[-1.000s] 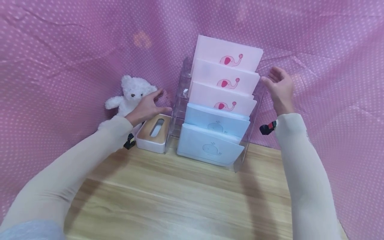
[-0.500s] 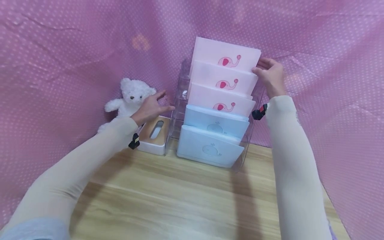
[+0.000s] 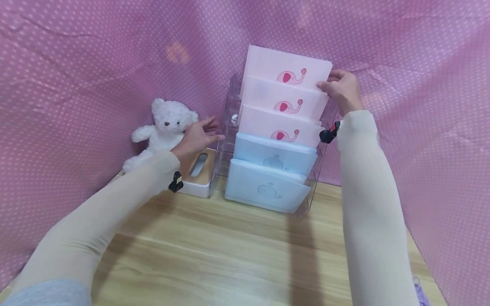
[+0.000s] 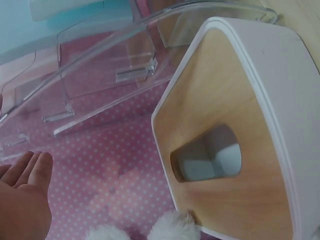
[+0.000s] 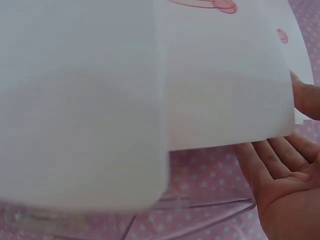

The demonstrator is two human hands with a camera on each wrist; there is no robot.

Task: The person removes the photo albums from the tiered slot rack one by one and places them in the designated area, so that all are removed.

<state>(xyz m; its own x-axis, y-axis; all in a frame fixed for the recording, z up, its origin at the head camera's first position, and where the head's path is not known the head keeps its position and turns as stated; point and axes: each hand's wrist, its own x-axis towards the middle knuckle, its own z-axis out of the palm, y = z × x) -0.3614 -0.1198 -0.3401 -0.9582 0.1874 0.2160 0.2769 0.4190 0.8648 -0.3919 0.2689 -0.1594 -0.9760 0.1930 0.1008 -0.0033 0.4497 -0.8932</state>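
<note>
A clear acrylic stand [image 3: 231, 106] holds stacked white booklets in tiers. The rear pink booklet [image 3: 264, 61] and two pink ones before it bear red elephants; two blue booklets [image 3: 245, 182] in front bear whales. At the rear booklet's right edge is my right hand [image 3: 344, 87], thumb before the paper and fingers behind it. In the right wrist view, the right hand's fingers [image 5: 287, 152] look extended, with their tips partly hidden by paper. Beside the stand's left side my left hand [image 3: 197, 136] hovers with fingers outstretched, holding nothing.
A white tissue box [image 3: 195, 189] with a wooden lid stands left of the acrylic stand, under the left hand. Behind it sits a white teddy bear [image 3: 158, 138]. Pink dotted cloth [image 3: 95, 85] hangs around the wooden tabletop [image 3: 229, 246].
My right hand has moved left from beside the stand to the rear booklet's edge. The left hand has shifted slightly right, towards the stand. The booklets stay in their tiers.
</note>
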